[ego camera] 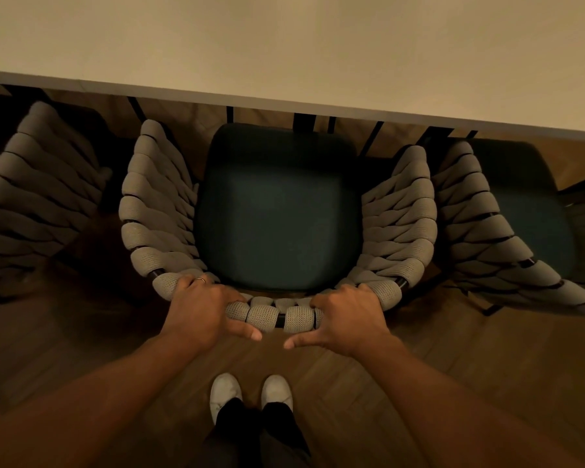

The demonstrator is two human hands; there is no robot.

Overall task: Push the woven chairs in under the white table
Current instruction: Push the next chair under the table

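A woven chair (pixel 399 217) with thick grey rope wrapping and a dark green seat cushion (pixel 277 214) stands right in front of me. The cushion's front edge sits just below the near edge of the white table (pixel 284 45). My left hand (pixel 203 305) grips the top rail of the backrest left of centre, fingers curled over it, thumb pointing inward. My right hand (pixel 345 312) grips the same rail right of centre in the same way.
A second woven chair (pixel 41 197) stands to the left and a third woven chair (pixel 487 231) to the right, close beside the middle one. Dark table legs (pixel 304 123) show under the tabletop. My white shoes (pixel 250 393) stand on the wooden floor (pixel 453 349).
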